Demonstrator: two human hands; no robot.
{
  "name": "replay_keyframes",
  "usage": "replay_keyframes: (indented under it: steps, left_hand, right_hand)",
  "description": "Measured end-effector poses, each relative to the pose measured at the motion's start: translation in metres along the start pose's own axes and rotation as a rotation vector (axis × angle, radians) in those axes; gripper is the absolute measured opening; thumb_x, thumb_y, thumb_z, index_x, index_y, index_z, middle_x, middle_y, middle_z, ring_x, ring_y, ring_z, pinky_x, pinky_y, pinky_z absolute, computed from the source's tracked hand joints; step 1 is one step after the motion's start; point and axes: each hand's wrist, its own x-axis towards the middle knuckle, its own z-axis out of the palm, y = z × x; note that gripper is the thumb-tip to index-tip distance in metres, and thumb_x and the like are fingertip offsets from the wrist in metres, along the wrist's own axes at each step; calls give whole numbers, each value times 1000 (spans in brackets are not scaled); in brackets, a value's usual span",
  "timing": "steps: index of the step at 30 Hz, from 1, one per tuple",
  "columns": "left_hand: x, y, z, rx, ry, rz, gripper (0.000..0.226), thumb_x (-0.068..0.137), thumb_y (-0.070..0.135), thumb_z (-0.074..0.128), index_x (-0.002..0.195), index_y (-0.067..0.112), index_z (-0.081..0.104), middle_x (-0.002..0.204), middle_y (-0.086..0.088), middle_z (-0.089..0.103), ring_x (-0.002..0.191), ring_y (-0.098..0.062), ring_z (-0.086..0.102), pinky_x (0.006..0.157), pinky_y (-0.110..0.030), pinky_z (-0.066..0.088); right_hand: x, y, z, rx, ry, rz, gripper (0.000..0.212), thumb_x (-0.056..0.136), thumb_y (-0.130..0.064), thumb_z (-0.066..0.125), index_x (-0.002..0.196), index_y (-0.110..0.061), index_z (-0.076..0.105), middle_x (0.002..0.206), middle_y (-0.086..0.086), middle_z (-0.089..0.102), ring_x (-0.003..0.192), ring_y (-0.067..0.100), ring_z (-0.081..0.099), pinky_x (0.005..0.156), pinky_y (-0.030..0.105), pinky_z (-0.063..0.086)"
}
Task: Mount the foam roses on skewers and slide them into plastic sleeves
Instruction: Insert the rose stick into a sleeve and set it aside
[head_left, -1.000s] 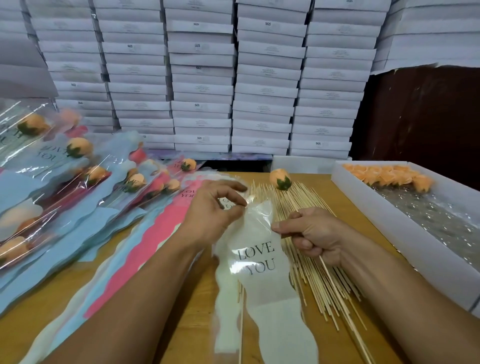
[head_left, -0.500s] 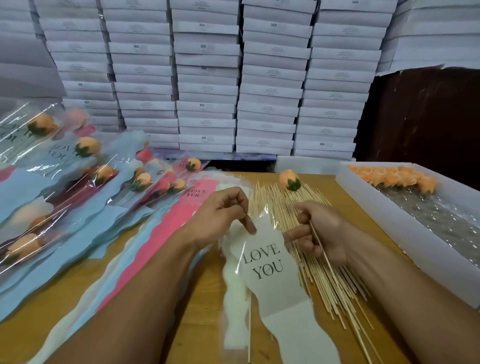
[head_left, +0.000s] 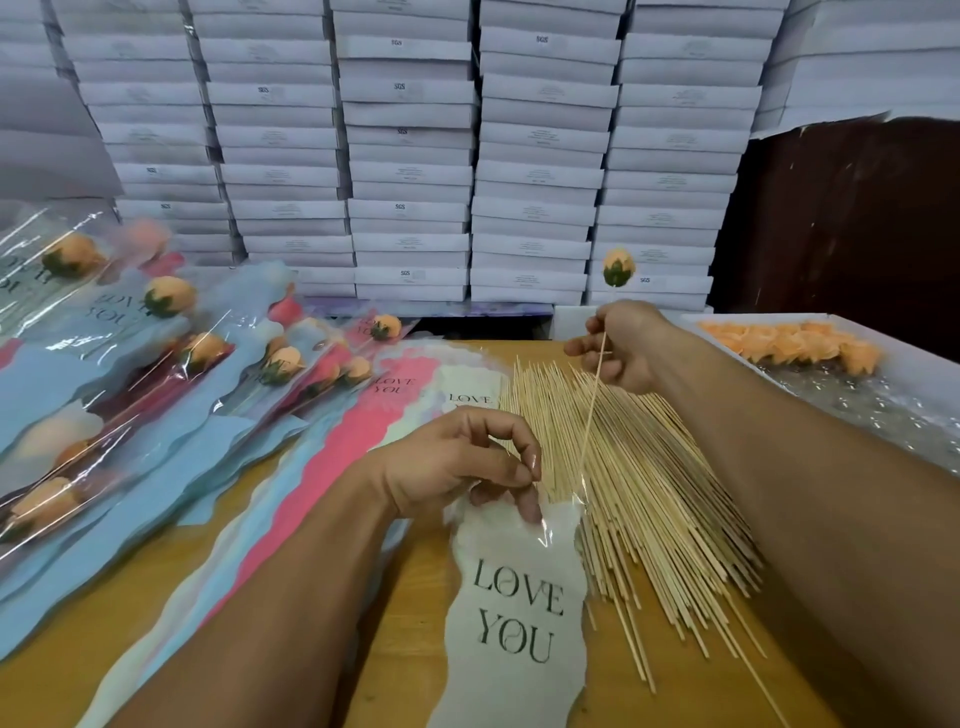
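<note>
Head view, peach rose on skewer

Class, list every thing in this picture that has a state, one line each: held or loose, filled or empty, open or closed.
left hand: pinches the sleeve's top edge
right hand: holds the skewer
skewer: raised, rose on top
rose: mounted, unsleeved
sleeve: flat on the table, empty
skewer pile: loose
white box: open, loose roses inside
finished roses: sleeved, stacked

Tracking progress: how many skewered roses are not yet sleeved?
1: the rose atop the skewer pinched in the right hand, raised above the skewer pile. Others may hide among the sleeves.
</note>
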Motion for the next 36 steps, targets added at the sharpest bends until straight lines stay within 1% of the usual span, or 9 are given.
replay_keyframes:
  steps: [6,11,14,18,24,26,30,33,36]
  left_hand:
    - [-1,1,1,-8,-57,-61,6,83,-2,56,84,2,60,75,-18,72,47,-10,48,48,-24,25]
    - [-2,3,3,49,-93,-91,3,85,0,55,87,2,56,74,-10,72,60,-20,52,56,-30,24]
    - [-1,3,4,71,-48,-74,3,84,-1,56,85,2,57,76,-9,67,63,-21,52,57,-28,28]
    - [2,2,3,91,38,-33,6,81,2,59,87,0,58,95,-29,59,55,-8,46,54,-20,34]
    - [5,-6,-2,38,144,40,4,82,3,59,86,4,59,84,-8,71,65,-12,55,61,-25,40]
    - [6,-7,-4,11,200,74,4,82,3,60,85,5,61,87,-11,72,66,-10,58,61,-23,42]
    - [7,-7,-7,-29,295,116,5,80,3,62,85,3,62,96,-22,67,62,-11,54,59,-23,44]
    - [8,-7,-7,-54,321,114,5,78,3,63,83,2,63,84,-10,70,61,-11,53,60,-25,42]
    - [8,-6,-5,-64,360,121,6,78,2,64,83,1,61,78,1,69,60,-9,54,61,-27,39]
  right_hand:
    - [3,-13,7,15,111,-43,23,94,-6,24,86,-14,44,75,17,66,37,15,39,33,16,21]
    - [2,-18,10,96,133,-66,24,92,-4,23,87,-13,45,60,14,64,36,15,39,35,17,21]
    - [-5,-12,14,65,89,-64,22,93,-5,25,89,-13,44,64,15,64,36,15,41,34,18,23]
    - [-14,1,17,51,-13,-31,19,99,-9,29,92,-12,46,74,18,64,37,16,45,33,19,26]
    - [-39,23,20,11,-203,5,26,105,-28,38,100,-13,58,66,9,69,49,17,54,38,21,32]
    - [-49,31,20,-63,-277,-12,30,104,-33,41,105,-16,65,76,7,73,62,18,55,47,25,36]
    - [-63,45,19,-117,-411,-76,32,102,-40,48,118,-24,71,97,7,74,83,21,60,85,38,49]
    - [-70,51,22,-181,-462,-129,32,103,-41,46,124,-30,68,82,-2,74,84,15,62,86,35,43]
    - [-76,55,23,-228,-477,-175,33,103,-40,43,119,-34,72,88,-5,75,101,19,60,103,45,40]
